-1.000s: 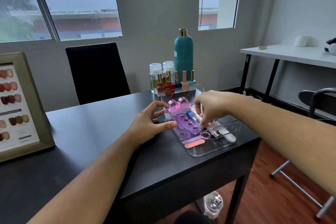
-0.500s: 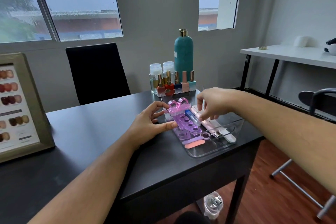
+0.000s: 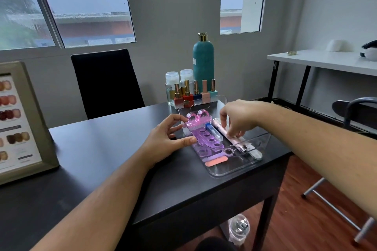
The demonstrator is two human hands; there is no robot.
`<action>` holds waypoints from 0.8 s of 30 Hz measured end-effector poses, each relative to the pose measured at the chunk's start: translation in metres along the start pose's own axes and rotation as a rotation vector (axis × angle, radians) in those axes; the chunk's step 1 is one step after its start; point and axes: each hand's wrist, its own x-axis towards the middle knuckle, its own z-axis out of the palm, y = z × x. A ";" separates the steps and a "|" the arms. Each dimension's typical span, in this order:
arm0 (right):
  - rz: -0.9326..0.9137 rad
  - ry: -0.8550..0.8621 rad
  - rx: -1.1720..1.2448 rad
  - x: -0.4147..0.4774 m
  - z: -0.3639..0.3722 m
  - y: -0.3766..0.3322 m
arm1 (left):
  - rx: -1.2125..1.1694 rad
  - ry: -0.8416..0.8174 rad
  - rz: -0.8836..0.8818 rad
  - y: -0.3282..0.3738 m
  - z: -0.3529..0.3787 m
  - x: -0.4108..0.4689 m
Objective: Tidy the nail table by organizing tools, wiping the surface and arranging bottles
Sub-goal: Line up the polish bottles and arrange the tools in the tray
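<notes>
Head view: both hands work at the clear tray on the right end of the black table.
Thing in hand: the pink pen-shaped tool lies inside the tray, just right of the blue-capped tube.
Long axis: far-left to near-right, along the tray's long sides.
Bearing from fingers: directly under the right hand; only the tool's far end shows clear of it.
Nearer hand: the right. The purple toe separator and pink nail brush lie between the tool and the left hand.
Right hand pose: arched over from the right, fingers curled down and bunched at the tool; whether they pinch it I cannot tell.
Left hand pose: palm down, fingers spread, thumb tip against the separator at the tray's left side.
Likely need: a nudge along that axis to settle the tool parallel to its neighbours.
Bottles: the polish bottles stand in a row at the far edge.
</notes>
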 end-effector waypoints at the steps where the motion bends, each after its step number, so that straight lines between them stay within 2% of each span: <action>1: -0.002 0.005 0.001 0.000 0.000 0.000 | -0.001 0.000 0.000 0.000 0.000 0.000; 12: -0.029 0.062 -0.070 0.001 0.007 -0.001 | -0.018 -0.005 0.012 -0.003 0.000 0.002; 14: -0.046 0.142 -0.026 -0.001 0.002 0.003 | -0.018 -0.005 0.012 -0.004 0.000 0.003; 17: -0.055 0.374 0.066 -0.008 -0.009 0.013 | -0.002 -0.009 0.006 -0.003 0.000 0.002; 19: -0.019 0.469 0.101 -0.014 -0.012 0.023 | 0.004 -0.008 -0.001 0.000 0.001 0.000; 24: 0.139 0.390 0.231 -0.029 0.004 0.045 | -0.007 0.016 0.026 0.004 0.005 -0.011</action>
